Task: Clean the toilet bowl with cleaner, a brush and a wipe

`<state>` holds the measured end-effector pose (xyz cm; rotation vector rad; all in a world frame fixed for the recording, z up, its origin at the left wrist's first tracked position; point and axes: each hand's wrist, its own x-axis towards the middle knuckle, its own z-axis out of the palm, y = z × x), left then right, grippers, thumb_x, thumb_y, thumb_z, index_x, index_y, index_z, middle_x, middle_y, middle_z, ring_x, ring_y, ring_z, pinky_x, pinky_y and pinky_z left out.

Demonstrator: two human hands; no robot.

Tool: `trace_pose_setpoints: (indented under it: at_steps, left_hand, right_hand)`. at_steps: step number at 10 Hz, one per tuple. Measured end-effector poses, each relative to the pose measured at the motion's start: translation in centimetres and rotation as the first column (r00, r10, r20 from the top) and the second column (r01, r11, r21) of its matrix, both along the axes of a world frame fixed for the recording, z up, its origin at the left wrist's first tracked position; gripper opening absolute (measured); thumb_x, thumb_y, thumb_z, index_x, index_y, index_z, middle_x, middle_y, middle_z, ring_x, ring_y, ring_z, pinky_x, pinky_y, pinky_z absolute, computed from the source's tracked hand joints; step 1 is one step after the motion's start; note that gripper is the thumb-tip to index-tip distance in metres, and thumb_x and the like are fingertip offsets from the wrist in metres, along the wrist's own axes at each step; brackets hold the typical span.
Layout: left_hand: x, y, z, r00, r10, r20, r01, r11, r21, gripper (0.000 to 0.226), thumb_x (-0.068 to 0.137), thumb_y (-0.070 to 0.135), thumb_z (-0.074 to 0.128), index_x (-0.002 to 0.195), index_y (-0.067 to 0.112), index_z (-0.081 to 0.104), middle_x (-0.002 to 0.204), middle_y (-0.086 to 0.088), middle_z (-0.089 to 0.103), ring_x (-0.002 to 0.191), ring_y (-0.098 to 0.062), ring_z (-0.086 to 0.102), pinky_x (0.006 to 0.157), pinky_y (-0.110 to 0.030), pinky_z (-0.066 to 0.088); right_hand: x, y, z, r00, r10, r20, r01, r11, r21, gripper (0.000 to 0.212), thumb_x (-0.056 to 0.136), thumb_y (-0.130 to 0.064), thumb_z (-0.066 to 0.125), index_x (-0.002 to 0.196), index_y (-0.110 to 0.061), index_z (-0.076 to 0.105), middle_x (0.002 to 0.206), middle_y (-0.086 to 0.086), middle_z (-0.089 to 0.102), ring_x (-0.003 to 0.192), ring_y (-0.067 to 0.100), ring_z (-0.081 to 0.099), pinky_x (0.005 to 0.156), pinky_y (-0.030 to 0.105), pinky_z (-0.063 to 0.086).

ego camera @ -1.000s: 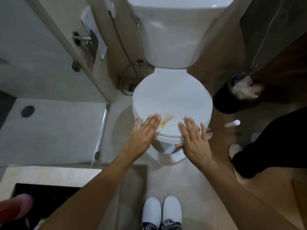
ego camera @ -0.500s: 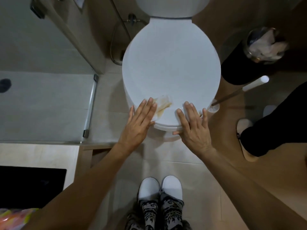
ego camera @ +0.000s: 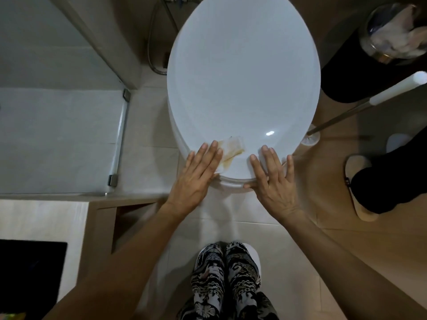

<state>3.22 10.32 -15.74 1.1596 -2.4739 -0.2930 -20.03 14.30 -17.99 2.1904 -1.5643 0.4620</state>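
View nearer; flat hands (ego camera: pixel 196 179) press lid (ego camera: pixel 242 77).

The lid (ego camera: pixel 242 77) lies closed on the toilet. A wipe (ego camera: pixel 232 150) lies on the lid's front edge, left of centre, partly under the left hand (ego camera: pixel 196 179). The right hand (ego camera: pixel 275 183) lies flat on the front edge, right of the wipe. A brush (ego camera: pixel 360 105) stands on the floor right of the toilet, with a bin (ego camera: pixel 369 65) behind it.

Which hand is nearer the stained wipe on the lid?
Left. The left hand has fingertips resting on the stained wipe; the right hand lies flat on the lid beside it, apart.
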Motion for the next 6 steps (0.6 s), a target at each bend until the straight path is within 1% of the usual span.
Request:
trace_pose_setpoints:
  at_steps: [1,2,3,4,5,6]
  left_hand:
    - [0.0,-0.1,-0.3,1.000,-0.014,0.013,0.014,1.000,0.028,0.053,0.105,0.021,0.021,0.152,0.019,-0.003,0.159,0.006,-0.009,0.147,-0.018,0.002,0.119,-0.039,0.007]
    - [0.1,0.0,-0.1,1.000,-0.025,0.013,0.024,0.998,0.049,0.058,0.103,0.017,0.027,0.152,0.020,-0.003,0.159,0.007,-0.009,0.147,-0.018,0.002,0.120,-0.038,0.006]
    - [0.3,0.0,0.8,0.999,-0.028,0.038,0.025,0.997,0.079,0.069,0.097,0.005,0.040,0.153,0.017,0.002,0.160,0.003,-0.004,0.147,-0.021,0.006,0.120,-0.039,0.009]
    - [0.2,0.2,2.2,0.994,-0.014,0.106,0.001,0.992,0.127,0.071,0.091,0.000,0.047,0.152,0.012,0.011,0.159,-0.002,0.006,0.146,-0.021,0.008,0.118,-0.040,0.011]
    - [0.4,0.1,4.1,0.979,-0.019,0.204,-0.012,0.989,0.146,0.063,0.093,0.007,0.038,0.151,0.011,0.015,0.158,-0.003,0.013,0.145,-0.020,0.014,0.117,-0.042,0.013]
    - [0.0,-0.3,6.2,0.946,-0.016,0.324,-0.033,0.989,0.146,0.057,0.091,0.015,0.033,0.147,0.010,0.029,0.152,-0.007,0.032,0.138,-0.024,0.035,0.108,-0.050,0.029]
  right_hand:
    - [-0.1,0.1,-0.2,1.000,-0.028,0.001,0.028,0.999,0.042,0.071,0.100,-0.049,0.035,0.154,-0.012,0.007,0.153,0.016,0.017,0.149,0.023,0.007,0.119,0.050,0.004]
    - [-0.3,0.2,0.2,1.000,-0.021,0.004,0.021,0.994,0.105,0.074,0.097,-0.049,0.036,0.154,-0.013,0.005,0.161,0.009,0.005,0.149,0.020,0.004,0.119,0.049,0.002]
    - [-0.4,0.6,1.4,0.999,-0.021,0.045,0.010,0.971,0.237,0.064,0.102,-0.042,0.028,0.154,-0.016,0.001,0.162,0.003,-0.006,0.149,0.018,0.000,0.119,0.048,0.000]
    - [-0.3,1.2,3.4,0.998,-0.041,0.054,0.017,0.920,0.393,0.060,0.103,-0.041,0.021,0.154,-0.017,0.002,0.162,0.002,-0.003,0.149,0.017,0.001,0.120,0.045,0.000]
    - [-0.1,1.6,5.8,0.992,-0.082,0.101,0.012,0.833,0.553,0.058,0.102,-0.039,0.018,0.154,-0.015,0.010,0.162,0.002,0.004,0.149,0.016,0.004,0.120,0.042,0.003]
    - [0.2,1.2,8.6,0.978,-0.144,0.151,0.004,0.738,0.675,0.061,0.102,-0.043,0.003,0.154,-0.015,0.018,0.161,0.002,0.010,0.148,0.014,0.009,0.120,0.041,0.011]
